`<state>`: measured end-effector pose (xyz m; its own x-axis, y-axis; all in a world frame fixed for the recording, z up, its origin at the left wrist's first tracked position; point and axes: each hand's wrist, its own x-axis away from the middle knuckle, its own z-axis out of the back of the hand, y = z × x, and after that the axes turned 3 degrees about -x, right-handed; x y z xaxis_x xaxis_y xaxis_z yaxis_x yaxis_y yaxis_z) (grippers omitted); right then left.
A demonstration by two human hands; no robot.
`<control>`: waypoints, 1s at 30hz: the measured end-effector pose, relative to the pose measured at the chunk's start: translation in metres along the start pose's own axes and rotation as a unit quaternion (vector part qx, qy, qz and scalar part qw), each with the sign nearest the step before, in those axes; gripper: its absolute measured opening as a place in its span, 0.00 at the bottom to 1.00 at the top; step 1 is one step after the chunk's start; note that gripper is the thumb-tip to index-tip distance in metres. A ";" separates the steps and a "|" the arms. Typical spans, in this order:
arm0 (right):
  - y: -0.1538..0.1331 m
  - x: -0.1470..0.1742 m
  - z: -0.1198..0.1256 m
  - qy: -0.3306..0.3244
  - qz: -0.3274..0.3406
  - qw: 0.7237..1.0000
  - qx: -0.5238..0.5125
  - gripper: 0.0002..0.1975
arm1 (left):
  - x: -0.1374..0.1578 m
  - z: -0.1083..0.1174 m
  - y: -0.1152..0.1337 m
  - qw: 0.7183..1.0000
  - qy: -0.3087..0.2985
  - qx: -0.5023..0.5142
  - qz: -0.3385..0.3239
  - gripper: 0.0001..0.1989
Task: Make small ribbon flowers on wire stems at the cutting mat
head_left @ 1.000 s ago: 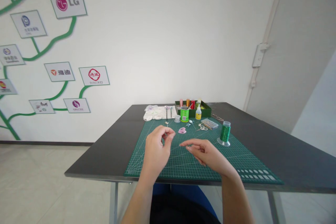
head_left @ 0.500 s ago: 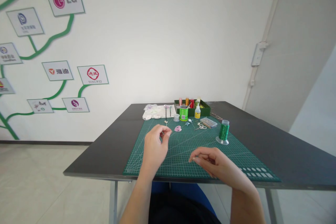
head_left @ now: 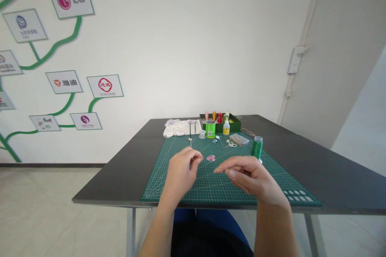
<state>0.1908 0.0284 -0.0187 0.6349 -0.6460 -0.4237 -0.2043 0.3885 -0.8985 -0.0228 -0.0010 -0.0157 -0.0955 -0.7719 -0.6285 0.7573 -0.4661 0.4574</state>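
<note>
My left hand [head_left: 182, 172] is closed, thumb and forefinger pinched together. Just off its fingertips hangs a pink petal-shaped piece [head_left: 211, 158] with a pale outline; it appears held by a thin wire too fine to follow. To the right, my right hand [head_left: 251, 176] is raised over the cutting mat, fingers bent and pressed together, with the thumb under them. Whether a thread lies in it is too small to make out. Beyond my left hand lies a small pale bud on a thin stem [head_left: 190, 140]. A spool of green thread [head_left: 257, 147] stands behind my right hand.
A green cutting mat [head_left: 169, 186] covers the middle of the black table [head_left: 120, 174]. Farther back are scissors [head_left: 232, 144], a clear case [head_left: 239, 139], a glue bottle [head_left: 226, 127], a green can [head_left: 210, 129], a box of thread spools [head_left: 238, 124] and a white cloth-like sheet [head_left: 177, 128].
My left hand has moved slightly right, and the pink piece has shifted right and nearer with it. My right hand has risen and come closer to the left, now partly covering the green spool's base.
</note>
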 end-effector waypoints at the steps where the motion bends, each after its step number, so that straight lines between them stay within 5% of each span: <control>1: -0.003 -0.006 0.001 0.005 0.010 1.000 0.000 0.18 | 0.000 0.001 0.001 1.000 -0.004 -0.001 -0.005 0.09; 9: -0.020 -0.052 0.022 0.026 0.040 0.996 0.071 0.17 | 0.002 0.004 0.002 1.000 -0.008 0.014 0.003 0.09; 17: 0.012 -0.083 0.037 0.018 -0.011 0.996 0.091 0.21 | 0.002 0.004 0.005 0.998 0.007 0.060 0.008 0.08; 26: 0.040 -0.052 0.012 -0.003 -0.119 0.983 0.142 0.23 | 0.001 0.001 -0.003 0.988 0.086 0.128 0.029 0.07; 30: 0.042 -0.031 0.001 0.005 -0.126 0.984 0.127 0.21 | -0.001 -0.005 -0.008 0.962 0.070 0.258 0.062 0.05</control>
<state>0.1638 0.0656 -0.0434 0.6343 -0.7483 -0.1940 0.1515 0.3664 -0.9181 -0.0261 0.0054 -0.0220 0.0901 -0.7867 -0.6107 0.3323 -0.5543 0.7631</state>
